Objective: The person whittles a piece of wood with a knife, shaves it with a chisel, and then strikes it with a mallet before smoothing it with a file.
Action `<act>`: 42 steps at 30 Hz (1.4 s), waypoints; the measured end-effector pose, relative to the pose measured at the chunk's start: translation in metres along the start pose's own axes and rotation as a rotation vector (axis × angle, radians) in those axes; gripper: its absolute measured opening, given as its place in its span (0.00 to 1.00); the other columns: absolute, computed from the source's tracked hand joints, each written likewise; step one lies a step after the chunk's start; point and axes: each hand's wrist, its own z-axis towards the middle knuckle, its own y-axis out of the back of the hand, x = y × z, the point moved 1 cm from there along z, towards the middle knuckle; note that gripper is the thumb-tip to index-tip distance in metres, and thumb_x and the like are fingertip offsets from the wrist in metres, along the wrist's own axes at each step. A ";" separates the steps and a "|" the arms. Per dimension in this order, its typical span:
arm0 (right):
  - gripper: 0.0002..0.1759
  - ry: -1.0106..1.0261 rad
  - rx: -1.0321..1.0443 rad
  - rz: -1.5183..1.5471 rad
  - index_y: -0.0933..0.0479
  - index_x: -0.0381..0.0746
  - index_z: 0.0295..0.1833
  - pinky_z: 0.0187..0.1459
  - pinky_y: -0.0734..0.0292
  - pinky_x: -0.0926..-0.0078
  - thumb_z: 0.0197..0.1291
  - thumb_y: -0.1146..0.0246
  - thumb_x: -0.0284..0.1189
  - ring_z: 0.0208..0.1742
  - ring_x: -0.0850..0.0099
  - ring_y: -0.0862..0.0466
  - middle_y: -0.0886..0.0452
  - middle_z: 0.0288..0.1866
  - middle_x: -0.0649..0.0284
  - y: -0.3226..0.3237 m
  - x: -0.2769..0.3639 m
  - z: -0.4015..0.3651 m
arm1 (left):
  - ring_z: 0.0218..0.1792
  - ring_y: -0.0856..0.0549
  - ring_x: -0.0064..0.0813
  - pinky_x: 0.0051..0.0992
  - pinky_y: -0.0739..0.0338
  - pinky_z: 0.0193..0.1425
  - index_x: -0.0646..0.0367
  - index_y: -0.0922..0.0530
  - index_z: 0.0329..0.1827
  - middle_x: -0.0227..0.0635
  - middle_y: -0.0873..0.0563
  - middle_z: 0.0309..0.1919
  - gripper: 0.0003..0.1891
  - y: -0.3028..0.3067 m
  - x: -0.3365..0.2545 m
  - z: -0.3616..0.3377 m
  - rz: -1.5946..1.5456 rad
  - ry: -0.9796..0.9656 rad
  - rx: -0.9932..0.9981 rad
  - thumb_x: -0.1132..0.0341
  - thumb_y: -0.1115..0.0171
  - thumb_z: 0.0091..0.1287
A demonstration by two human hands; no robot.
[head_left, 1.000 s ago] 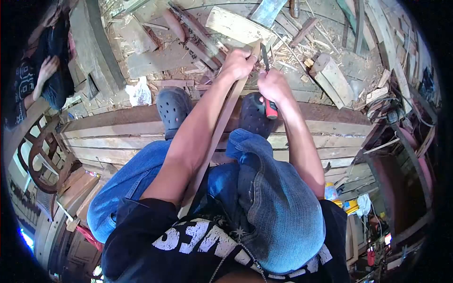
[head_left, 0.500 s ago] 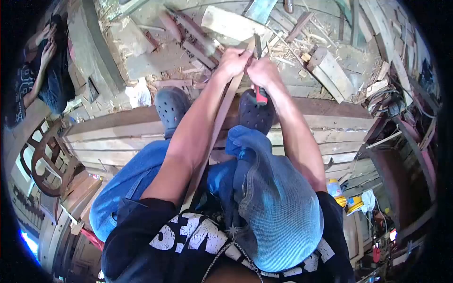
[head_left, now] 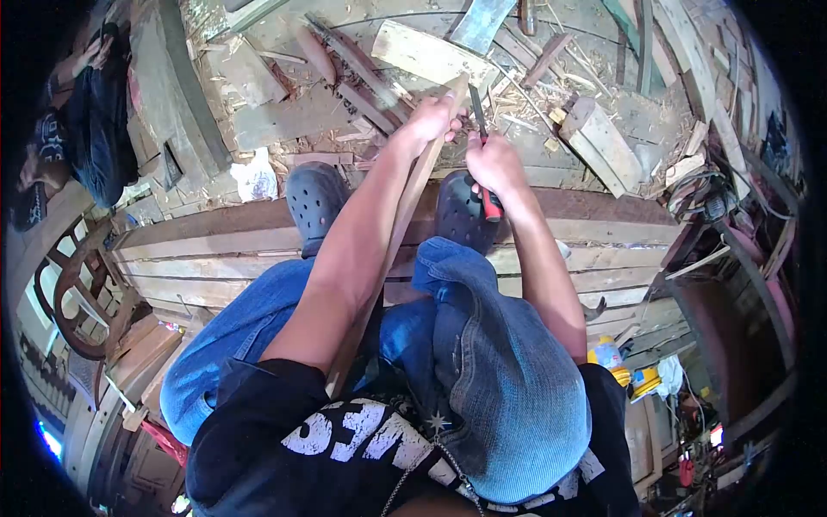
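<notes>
And here's the left hand (head_left: 428, 121) gripping the wooden strip (head_left: 420, 177), its far end at the near side of the pale board (head_left: 422, 50). Right hand (head_left: 497, 164) closed round the red-handled tool (head_left: 491, 205), blade toward that board! Looks like a between-strokes moment; the next move calls for a firm left grip, fingers clear, and a controlled blade angle.

the tool's handle (head_left: 492, 207) is red and black.
</notes>
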 end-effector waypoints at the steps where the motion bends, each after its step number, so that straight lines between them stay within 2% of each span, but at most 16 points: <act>1: 0.24 0.001 -0.002 0.000 0.25 0.23 0.37 0.38 0.18 0.61 0.68 0.51 0.38 0.25 0.55 0.14 0.19 0.22 0.43 -0.002 -0.005 0.004 | 0.22 0.30 0.20 0.23 0.31 0.25 0.68 0.25 0.50 0.37 0.21 0.33 0.20 0.001 -0.001 0.001 0.000 -0.002 0.001 0.58 0.59 0.78; 3: 0.26 0.076 -0.095 -0.087 0.25 0.23 0.37 0.43 0.20 0.59 0.67 0.51 0.40 0.29 0.54 0.13 0.18 0.23 0.43 -0.008 -0.014 0.011 | 0.23 0.31 0.19 0.22 0.31 0.24 0.69 0.26 0.52 0.35 0.22 0.34 0.21 0.003 -0.002 0.003 0.001 0.040 0.036 0.58 0.61 0.78; 8: 0.26 -0.010 -0.031 -0.011 0.24 0.24 0.38 0.46 0.21 0.59 0.67 0.51 0.40 0.32 0.52 0.14 0.18 0.23 0.44 0.001 -0.003 0.001 | 0.23 0.31 0.19 0.22 0.31 0.23 0.68 0.26 0.52 0.33 0.24 0.30 0.25 0.001 -0.002 0.002 -0.046 0.033 0.029 0.51 0.57 0.77; 11: 0.25 -0.011 -0.023 -0.032 0.23 0.25 0.38 0.44 0.20 0.60 0.67 0.51 0.40 0.30 0.52 0.14 0.18 0.22 0.46 0.001 -0.004 0.003 | 0.26 0.22 0.22 0.24 0.25 0.29 0.67 0.23 0.51 0.35 0.20 0.28 0.30 -0.001 -0.011 -0.006 0.343 -0.059 -0.018 0.44 0.40 0.65; 12: 0.25 0.000 -0.022 -0.056 0.23 0.26 0.38 0.42 0.20 0.60 0.67 0.50 0.40 0.29 0.54 0.14 0.19 0.21 0.46 0.001 -0.005 0.005 | 0.26 0.22 0.22 0.24 0.25 0.29 0.67 0.23 0.51 0.35 0.20 0.28 0.30 0.004 -0.001 0.003 0.346 -0.060 -0.021 0.44 0.40 0.65; 15: 0.24 -0.016 0.005 -0.012 0.24 0.25 0.40 0.40 0.20 0.60 0.67 0.50 0.40 0.28 0.55 0.14 0.19 0.20 0.48 0.001 -0.003 0.006 | 0.37 0.12 0.34 0.32 0.19 0.46 0.66 0.21 0.54 0.49 0.13 0.37 0.28 0.005 -0.015 -0.011 1.029 -0.425 -0.360 0.48 0.38 0.62; 18: 0.23 0.040 -0.049 0.029 0.26 0.25 0.42 0.41 0.20 0.59 0.67 0.50 0.38 0.28 0.54 0.14 0.18 0.21 0.49 -0.001 -0.003 0.004 | 0.41 0.13 0.44 0.39 0.21 0.51 0.63 0.20 0.52 0.51 0.14 0.38 0.23 -0.001 -0.022 -0.014 1.194 -0.346 -0.304 0.52 0.42 0.65; 21: 0.21 0.050 -0.025 0.049 0.27 0.26 0.45 0.44 0.21 0.55 0.67 0.50 0.37 0.33 0.48 0.14 0.18 0.25 0.44 0.005 0.003 -0.004 | 0.50 0.17 0.52 0.41 0.25 0.60 0.68 0.19 0.47 0.57 0.16 0.43 0.21 -0.002 -0.021 -0.003 0.972 -0.134 -0.258 0.55 0.46 0.67; 28: 0.19 0.227 -0.154 -0.134 0.26 0.28 0.46 0.50 0.25 0.48 0.67 0.50 0.36 0.44 0.39 0.19 0.19 0.36 0.35 0.000 -0.007 0.005 | 0.47 0.17 0.55 0.47 0.25 0.56 0.64 0.20 0.46 0.58 0.16 0.37 0.19 -0.003 -0.013 0.000 1.073 -0.299 -0.275 0.59 0.54 0.72; 31: 0.21 0.216 -0.104 -0.167 0.26 0.28 0.53 0.52 0.26 0.49 0.67 0.50 0.35 0.45 0.40 0.18 0.19 0.37 0.34 0.003 -0.004 0.005 | 0.41 0.16 0.55 0.47 0.23 0.52 0.65 0.21 0.47 0.57 0.16 0.35 0.18 -0.002 -0.018 -0.002 1.096 -0.357 -0.251 0.59 0.55 0.72; 33: 0.26 0.227 -0.109 -0.263 0.33 0.30 0.65 0.46 0.22 0.54 0.69 0.53 0.35 0.35 0.50 0.14 0.18 0.36 0.38 0.004 0.001 0.002 | 0.34 0.14 0.51 0.45 0.22 0.48 0.66 0.22 0.47 0.56 0.16 0.33 0.18 -0.002 -0.022 -0.002 1.064 -0.270 -0.171 0.60 0.56 0.74; 34: 0.26 0.226 -0.105 -0.264 0.33 0.30 0.65 0.46 0.22 0.54 0.69 0.53 0.35 0.35 0.50 0.14 0.18 0.36 0.38 0.007 0.005 0.001 | 0.34 0.14 0.51 0.45 0.22 0.48 0.66 0.22 0.47 0.56 0.16 0.33 0.18 -0.002 -0.023 -0.002 1.062 -0.267 -0.171 0.60 0.56 0.74; 36: 0.29 0.150 -0.017 -0.226 0.37 0.26 0.68 0.58 0.27 0.52 0.66 0.52 0.34 0.49 0.41 0.19 0.20 0.41 0.32 0.012 0.011 -0.001 | 0.28 0.14 0.46 0.43 0.21 0.45 0.66 0.22 0.48 0.53 0.16 0.29 0.19 -0.002 -0.024 -0.002 0.992 -0.241 -0.154 0.60 0.57 0.74; 39: 0.30 0.170 0.021 -0.170 0.39 0.26 0.68 0.59 0.28 0.53 0.66 0.53 0.33 0.51 0.41 0.20 0.21 0.44 0.32 0.011 0.007 0.003 | 0.27 0.14 0.45 0.42 0.20 0.44 0.68 0.22 0.46 0.52 0.15 0.28 0.19 -0.004 -0.021 -0.001 0.969 -0.209 -0.178 0.61 0.58 0.75; 40: 0.30 0.168 0.025 -0.170 0.39 0.26 0.68 0.59 0.28 0.53 0.66 0.53 0.33 0.51 0.41 0.20 0.21 0.44 0.32 0.009 0.004 0.006 | 0.27 0.14 0.45 0.42 0.20 0.44 0.68 0.22 0.46 0.52 0.15 0.28 0.19 -0.003 -0.019 0.001 0.968 -0.204 -0.178 0.61 0.58 0.75; 42: 0.28 0.228 -0.044 -0.277 0.39 0.29 0.70 0.40 0.20 0.59 0.69 0.55 0.34 0.28 0.56 0.14 0.18 0.36 0.38 0.008 0.004 0.009 | 0.33 0.14 0.50 0.43 0.21 0.48 0.71 0.22 0.44 0.56 0.15 0.34 0.22 -0.006 -0.019 0.004 1.002 -0.162 -0.186 0.59 0.59 0.75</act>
